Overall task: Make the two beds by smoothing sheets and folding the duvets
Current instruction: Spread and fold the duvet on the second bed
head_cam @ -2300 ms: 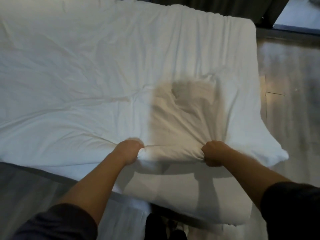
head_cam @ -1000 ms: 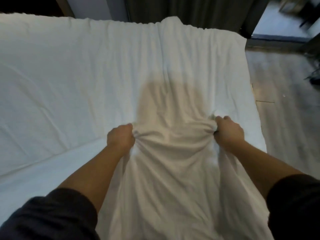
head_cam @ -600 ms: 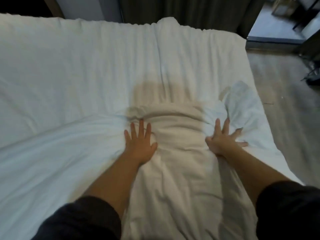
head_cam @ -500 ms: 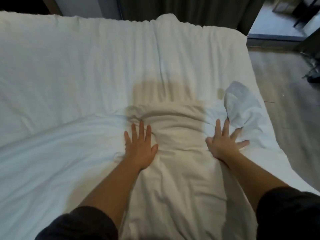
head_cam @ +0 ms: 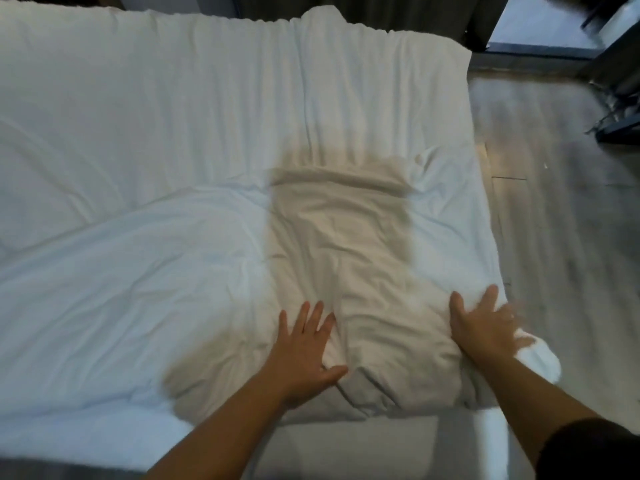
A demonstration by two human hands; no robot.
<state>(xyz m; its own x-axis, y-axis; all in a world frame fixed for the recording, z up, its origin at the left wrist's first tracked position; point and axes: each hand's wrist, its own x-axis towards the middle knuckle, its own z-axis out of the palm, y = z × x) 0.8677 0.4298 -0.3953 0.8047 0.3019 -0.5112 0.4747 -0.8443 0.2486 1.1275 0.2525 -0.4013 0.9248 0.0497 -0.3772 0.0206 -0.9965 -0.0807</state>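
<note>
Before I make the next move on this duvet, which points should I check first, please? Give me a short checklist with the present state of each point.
1. Hands free of fabric: ok. The left hand and the right hand lie flat on the duvet, fingers straight, gripping nothing.
2. Surface smooth: not ok. Creases run between the hands.
3. Fold edge straight: not ok. It runs at a slant on the left side.
4. Near right corner tidy: not ok. It bulges out beyond the right hand.
5. Far edge hanging evenly: cannot tell; its drop is out of sight.
</note>
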